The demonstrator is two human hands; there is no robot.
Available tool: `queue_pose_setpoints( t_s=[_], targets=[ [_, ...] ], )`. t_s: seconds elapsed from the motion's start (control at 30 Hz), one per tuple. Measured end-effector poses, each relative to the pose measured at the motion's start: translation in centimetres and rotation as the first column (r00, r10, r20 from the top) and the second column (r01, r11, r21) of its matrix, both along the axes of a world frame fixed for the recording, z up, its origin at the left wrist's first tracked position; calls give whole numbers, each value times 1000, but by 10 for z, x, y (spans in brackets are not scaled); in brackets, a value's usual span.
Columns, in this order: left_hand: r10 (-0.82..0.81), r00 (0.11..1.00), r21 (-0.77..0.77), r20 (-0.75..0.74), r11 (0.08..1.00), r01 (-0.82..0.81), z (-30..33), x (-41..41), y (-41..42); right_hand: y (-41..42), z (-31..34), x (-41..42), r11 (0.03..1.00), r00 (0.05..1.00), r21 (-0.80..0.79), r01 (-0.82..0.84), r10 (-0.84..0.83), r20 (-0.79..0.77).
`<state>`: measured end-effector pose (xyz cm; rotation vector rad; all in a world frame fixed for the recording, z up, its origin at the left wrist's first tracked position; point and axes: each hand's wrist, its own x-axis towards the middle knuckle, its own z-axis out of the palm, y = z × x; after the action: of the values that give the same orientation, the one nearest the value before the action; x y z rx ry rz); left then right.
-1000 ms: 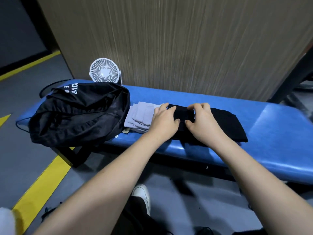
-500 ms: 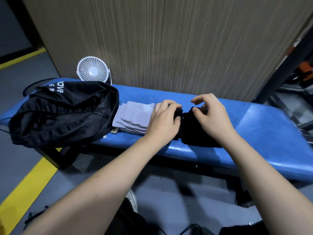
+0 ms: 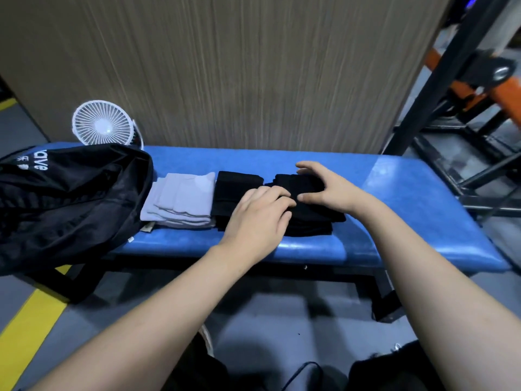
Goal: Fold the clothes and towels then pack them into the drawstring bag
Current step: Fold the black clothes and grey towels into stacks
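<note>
A black drawstring bag [image 3: 64, 204] lies slumped on the left end of the blue bench [image 3: 394, 221]. Beside it sits a folded grey cloth [image 3: 183, 198], then a folded black piece [image 3: 234, 187], then a thicker black bundle [image 3: 307, 218]. My left hand [image 3: 259, 218] presses flat on the near left part of that bundle, partly covering both black pieces. My right hand [image 3: 329, 187] curls over the bundle's far right top, thumb and fingers around its upper layer.
A small white fan [image 3: 103, 122] stands behind the bag against a wood-grain panel [image 3: 253, 66]. Black metal frame bars [image 3: 456, 80] rise at the right. A yellow floor line [image 3: 25, 334] runs at lower left. My dark-clad legs show at the bottom.
The black garment went from a long flat strip to a compact folded bundle. Both hands shifted right, uncovering a separate folded black piece next to the grey cloth.
</note>
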<state>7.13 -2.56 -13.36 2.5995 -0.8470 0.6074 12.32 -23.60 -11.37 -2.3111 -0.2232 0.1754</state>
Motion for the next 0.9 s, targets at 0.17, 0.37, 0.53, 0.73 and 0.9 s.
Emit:
queue_pose_setpoints(
  t_s=[0.17, 0.37, 0.53, 0.73, 0.9],
  targets=[
    [35, 998, 22, -48, 999, -34, 1, -4, -7, -1, 3, 6, 991, 975, -119, -60, 33, -218],
    [0, 986, -37, -169, 999, -6, -1, -6, -9, -7, 6, -6, 990, 938, -134, -34, -15, -346],
    [-51, 977, -82, -206, 996, 35, -5, -8, -16, -14, 5, -35, 988, 914, 36, 148, -123, -387],
    [-103, 959, -157, -262, 986, 63, -1, -9, -10, -3, 12, -54, 921, 868, 261, 289, -138, -476],
    [-128, 949, -191, -287, 979, 74, -1, -11, -5, -3, 16, -53, 903, 841, 344, 256, -33, -540]
  ],
)
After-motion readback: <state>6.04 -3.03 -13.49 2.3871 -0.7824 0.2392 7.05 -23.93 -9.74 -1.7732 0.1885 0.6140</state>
